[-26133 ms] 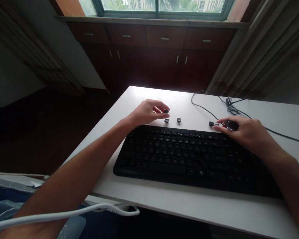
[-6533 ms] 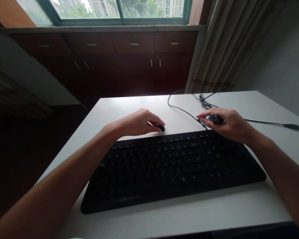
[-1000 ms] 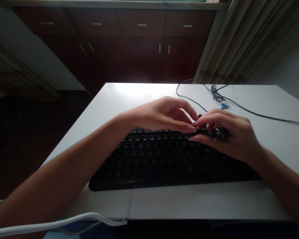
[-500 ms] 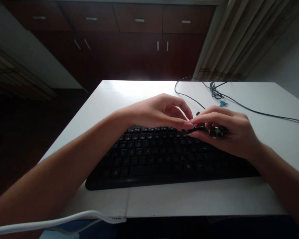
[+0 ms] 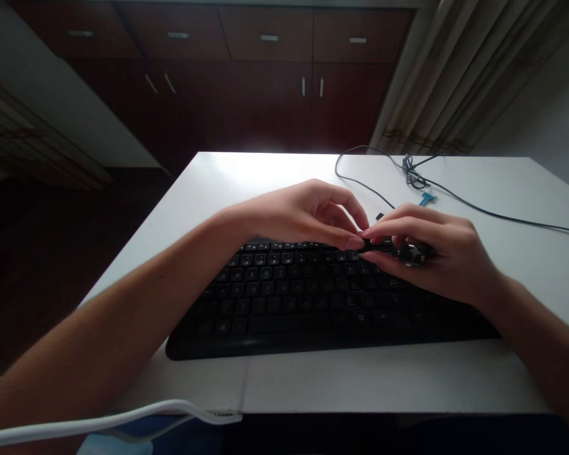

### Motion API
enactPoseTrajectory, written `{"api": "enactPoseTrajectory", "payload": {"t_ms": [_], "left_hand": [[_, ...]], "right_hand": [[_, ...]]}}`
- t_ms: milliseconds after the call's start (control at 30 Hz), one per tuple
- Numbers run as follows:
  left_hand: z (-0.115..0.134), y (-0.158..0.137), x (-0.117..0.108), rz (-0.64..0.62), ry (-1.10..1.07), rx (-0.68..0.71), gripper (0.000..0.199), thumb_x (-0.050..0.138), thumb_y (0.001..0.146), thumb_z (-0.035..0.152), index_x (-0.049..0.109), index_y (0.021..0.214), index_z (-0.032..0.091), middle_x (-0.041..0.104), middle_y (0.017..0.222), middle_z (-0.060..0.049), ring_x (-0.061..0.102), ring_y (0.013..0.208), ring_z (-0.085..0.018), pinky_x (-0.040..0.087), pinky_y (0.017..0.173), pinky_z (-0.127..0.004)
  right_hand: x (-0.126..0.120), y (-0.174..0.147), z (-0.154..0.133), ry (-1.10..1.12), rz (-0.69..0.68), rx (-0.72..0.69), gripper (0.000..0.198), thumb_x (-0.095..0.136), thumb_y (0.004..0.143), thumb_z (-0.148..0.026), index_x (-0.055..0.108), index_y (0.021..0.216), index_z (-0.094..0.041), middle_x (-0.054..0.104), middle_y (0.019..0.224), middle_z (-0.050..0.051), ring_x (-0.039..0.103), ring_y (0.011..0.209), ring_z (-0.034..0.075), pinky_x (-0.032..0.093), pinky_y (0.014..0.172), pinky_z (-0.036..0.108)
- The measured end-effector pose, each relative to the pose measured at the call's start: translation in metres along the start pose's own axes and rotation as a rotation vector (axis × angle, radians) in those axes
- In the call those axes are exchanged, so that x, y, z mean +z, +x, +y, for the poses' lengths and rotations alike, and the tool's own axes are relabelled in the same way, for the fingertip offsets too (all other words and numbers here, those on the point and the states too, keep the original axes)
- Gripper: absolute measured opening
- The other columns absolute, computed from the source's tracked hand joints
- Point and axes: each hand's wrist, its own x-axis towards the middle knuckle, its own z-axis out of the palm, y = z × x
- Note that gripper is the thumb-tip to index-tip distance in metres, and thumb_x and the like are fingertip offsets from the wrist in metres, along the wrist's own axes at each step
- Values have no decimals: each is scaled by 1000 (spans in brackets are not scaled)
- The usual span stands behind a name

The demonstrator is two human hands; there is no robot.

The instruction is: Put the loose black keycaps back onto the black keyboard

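A black keyboard [image 5: 284,309] lies across the white table in front of me. Over its upper right keys, my right hand [image 5: 443,253] grips a small dark object [image 5: 413,254] with a shiny, patterned end; its exact kind is unclear. My left hand [image 5: 308,212] reaches in from the left, its thumb and fingertips pinched at the left end of that same object. The fingertips of both hands nearly meet there. Just behind the hands runs a thin black cable [image 5: 367,188], and a small blue piece with pale bristle-like tips [image 5: 427,198] lies near its coil.
The white table [image 5: 260,385] ends close to me at its front edge. A white cable [image 5: 137,414] crosses the lower left. Farther back stand dark red-brown cabinets [image 5: 251,101], with curtains [image 5: 422,82] to the right.
The view has shifted slightly. My left thumb has drawn back a little to the left, showing more of the dark object between the fingertips. Both hands otherwise keep their places.
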Motion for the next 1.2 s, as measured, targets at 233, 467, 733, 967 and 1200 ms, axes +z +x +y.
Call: {"api": "enactPoseTrajectory", "payload": {"t_ms": [233, 467, 733, 967, 1200], "left_hand": [[-3, 0, -1, -21, -96, -1, 34, 80, 84, 25, 69, 115, 19, 78, 102, -5, 75, 98, -18, 58, 84, -26], [0, 0, -2, -18, -96, -52, 30, 78, 88, 34, 70, 112, 17, 78, 89, -4, 73, 89, -15, 54, 74, -22], [-3, 3, 1, 16, -67, -44, 32, 81, 84, 35, 71, 109, 16, 77, 86, -4, 72, 83, -14, 51, 70, -22], [-5, 3, -3, -19, -210, -93, 31, 80, 84, 24, 70, 112, 16, 78, 92, -6, 74, 88, -15, 55, 76, -24], [-8, 4, -3, 11, -245, -125, 31, 84, 79, 25, 68, 105, 17, 79, 93, -5, 76, 91, -17, 56, 80, -25]], "right_hand": [[1, -1, 0, 35, -17, 6, 38, 77, 86, -15, 71, 122, -26, 73, 106, 6, 73, 87, 17, 64, 74, 30], [1, -1, 0, 56, -53, 17, 47, 72, 86, -10, 70, 129, -30, 73, 109, 5, 73, 87, 17, 63, 75, 28], [4, 0, -1, 64, -56, 20, 41, 76, 87, -15, 70, 126, -26, 72, 108, 6, 73, 89, 18, 62, 76, 29], [8, 0, -4, -24, 20, 77, 28, 76, 87, -16, 70, 113, -24, 75, 99, 4, 70, 76, 16, 60, 68, 29], [9, 1, -6, -47, 65, 89, 24, 80, 84, -20, 68, 105, -25, 74, 94, 3, 69, 74, 17, 59, 65, 31]]}}
